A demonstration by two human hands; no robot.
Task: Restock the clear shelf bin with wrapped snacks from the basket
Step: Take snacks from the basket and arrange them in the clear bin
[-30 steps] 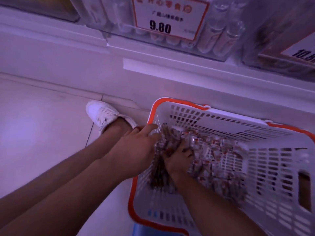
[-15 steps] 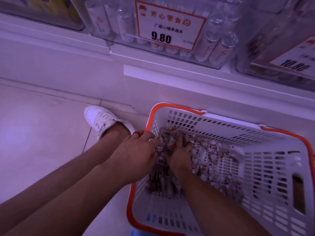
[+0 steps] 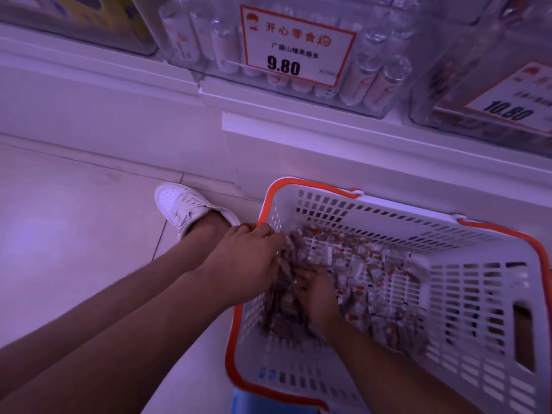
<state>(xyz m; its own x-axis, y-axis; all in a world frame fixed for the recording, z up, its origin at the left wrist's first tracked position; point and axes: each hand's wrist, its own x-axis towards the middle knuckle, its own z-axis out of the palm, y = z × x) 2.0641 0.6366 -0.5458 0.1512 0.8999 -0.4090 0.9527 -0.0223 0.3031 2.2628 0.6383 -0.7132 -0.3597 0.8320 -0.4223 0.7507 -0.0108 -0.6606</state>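
Observation:
A white slotted basket (image 3: 478, 294) with an orange rim stands on the floor below the shelf. A heap of small wrapped snacks (image 3: 367, 273) covers its bottom. My left hand (image 3: 248, 258) reaches over the basket's left rim, fingers curled round a bunch of snacks. My right hand (image 3: 313, 294) is deep in the heap just beside it, fingers bent into the wrappers and gripping a clump. Above, a clear shelf bin (image 3: 385, 82) with a 9.80 price card holds upright tubes.
A second clear bin (image 3: 448, 115) with a 10.80 card sits at the upper right. My white shoe (image 3: 182, 204) stands on the tiled floor left of the basket. The white shelf base (image 3: 328, 138) runs behind the basket. Something blue (image 3: 254, 404) lies under it.
Both hands have drawn closer together in the heap, gathering snacks between them. The right hand's fingers have curled in. The view has tilted up a little toward the bins.

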